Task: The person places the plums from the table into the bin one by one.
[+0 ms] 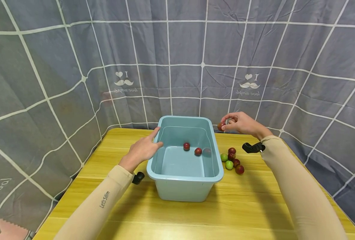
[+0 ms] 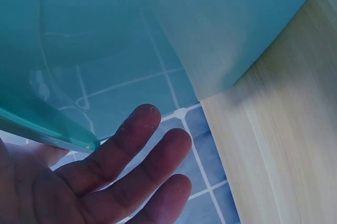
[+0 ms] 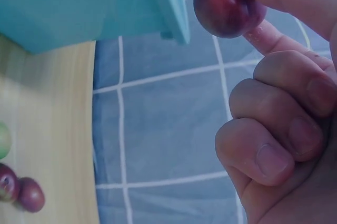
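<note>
A light blue plastic bin (image 1: 181, 179) stands on the table, with two dark red plums (image 1: 186, 146) lying on its floor. At its left rim is my left hand (image 1: 144, 146), thumb over the edge and the other fingers outside. In the left wrist view those fingers (image 2: 124, 148) are loosely extended beside the bin wall. My right hand (image 1: 240, 125) pinches a red plum (image 3: 224, 6) between thumb and index finger, just beyond the bin's right rim. Its other fingers are curled into the palm.
Right of the bin, several red plums (image 1: 239, 169) and two green round fruits (image 1: 229, 165) lie close together on the wooden table (image 1: 129, 216). A grey curtain (image 1: 183, 43) with white grid lines hangs behind and along both sides.
</note>
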`<state>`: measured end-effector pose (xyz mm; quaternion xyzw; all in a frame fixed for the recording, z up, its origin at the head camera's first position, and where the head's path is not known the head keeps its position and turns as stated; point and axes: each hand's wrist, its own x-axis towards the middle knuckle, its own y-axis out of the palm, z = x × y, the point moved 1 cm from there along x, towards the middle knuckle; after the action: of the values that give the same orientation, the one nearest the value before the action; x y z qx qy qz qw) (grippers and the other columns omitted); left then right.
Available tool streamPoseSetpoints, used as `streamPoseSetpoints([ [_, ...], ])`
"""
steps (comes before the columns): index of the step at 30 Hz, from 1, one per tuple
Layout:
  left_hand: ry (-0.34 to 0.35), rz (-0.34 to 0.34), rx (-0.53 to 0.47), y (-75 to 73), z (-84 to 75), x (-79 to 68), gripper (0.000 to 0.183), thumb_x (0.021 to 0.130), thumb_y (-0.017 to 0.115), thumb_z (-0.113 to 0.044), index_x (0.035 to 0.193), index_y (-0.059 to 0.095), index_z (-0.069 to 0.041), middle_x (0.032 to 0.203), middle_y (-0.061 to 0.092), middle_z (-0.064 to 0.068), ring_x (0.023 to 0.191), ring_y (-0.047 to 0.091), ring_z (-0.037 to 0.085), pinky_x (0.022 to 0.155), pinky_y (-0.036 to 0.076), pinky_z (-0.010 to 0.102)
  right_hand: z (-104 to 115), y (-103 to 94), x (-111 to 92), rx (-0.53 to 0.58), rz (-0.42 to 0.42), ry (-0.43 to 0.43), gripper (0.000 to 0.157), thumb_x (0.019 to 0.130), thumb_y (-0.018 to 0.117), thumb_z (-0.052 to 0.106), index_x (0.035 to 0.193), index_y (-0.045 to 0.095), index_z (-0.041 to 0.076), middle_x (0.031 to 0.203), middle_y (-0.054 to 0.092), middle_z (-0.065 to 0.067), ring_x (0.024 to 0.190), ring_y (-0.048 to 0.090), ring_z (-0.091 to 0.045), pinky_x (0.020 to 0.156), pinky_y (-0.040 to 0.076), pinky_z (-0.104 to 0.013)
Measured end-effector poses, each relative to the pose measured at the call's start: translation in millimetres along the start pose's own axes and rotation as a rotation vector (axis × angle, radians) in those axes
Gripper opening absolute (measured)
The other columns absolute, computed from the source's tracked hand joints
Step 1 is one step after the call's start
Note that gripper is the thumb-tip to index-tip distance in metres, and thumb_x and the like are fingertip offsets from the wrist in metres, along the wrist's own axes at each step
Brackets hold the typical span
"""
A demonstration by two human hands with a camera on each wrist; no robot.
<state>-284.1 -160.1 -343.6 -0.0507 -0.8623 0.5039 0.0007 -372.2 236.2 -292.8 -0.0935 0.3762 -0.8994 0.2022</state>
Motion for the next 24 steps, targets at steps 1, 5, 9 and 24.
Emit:
streamPoseSetpoints([
  [1, 0.001, 0.000, -0.001, -0.1, 0.0, -0.2, 0.076, 0.096, 0.043, -0.052, 0.162, 0.009, -0.039, 0.155, 0.047, 0.014, 0.124, 0.058, 0.040, 0.062, 0.045, 0.040, 3.8, 0.4, 2.1, -0.002, 0.001, -0.001, 0.036, 0.089, 0.076, 0.039, 0.116, 0.069, 0.015, 0.061, 0.042, 0.001, 0.053, 0.035, -0.015, 0.056, 0.036, -0.031],
  [5, 0.000, -0.003, 0.000, -0.4, 0.1, -0.6, 0.076, 0.096, 0.043, -0.051, 0.163, 0.009, -0.038, 0.153, 0.048, 0.015, 0.121, 0.059, 0.040, 0.062, 0.045, 0.040, 17.5, 2.3, 11.6, -0.017, 0.006, -0.005, 0.034, 0.087, 0.078, 0.040, 0.113, 0.071, 0.019, 0.060, 0.041, 0.001, 0.051, 0.034, -0.015, 0.055, 0.036, -0.031],
  [9, -0.002, -0.002, 0.000, 0.0, 0.5, -0.8, 0.076, 0.096, 0.043, -0.051, 0.163, 0.009, -0.038, 0.153, 0.048, 0.015, 0.121, 0.060, 0.039, 0.061, 0.045, 0.039, 31.5, 5.4, 19.7, -0.018, 0.039, -0.025, 0.035, 0.087, 0.078, 0.040, 0.114, 0.071, 0.019, 0.061, 0.041, 0.000, 0.050, 0.032, -0.016, 0.053, 0.035, -0.031],
  [24, 0.002, -0.008, -0.003, 0.6, -0.8, -0.8, 0.076, 0.096, 0.043, -0.052, 0.163, 0.009, -0.039, 0.153, 0.048, 0.013, 0.117, 0.062, 0.038, 0.060, 0.045, 0.039, 80.9, 32.0, 48.2, -0.110, 0.188, -0.110, 0.024, 0.088, 0.078, 0.028, 0.109, 0.073, 0.018, 0.063, 0.041, 0.000, 0.058, 0.035, -0.017, 0.062, 0.033, -0.031],
])
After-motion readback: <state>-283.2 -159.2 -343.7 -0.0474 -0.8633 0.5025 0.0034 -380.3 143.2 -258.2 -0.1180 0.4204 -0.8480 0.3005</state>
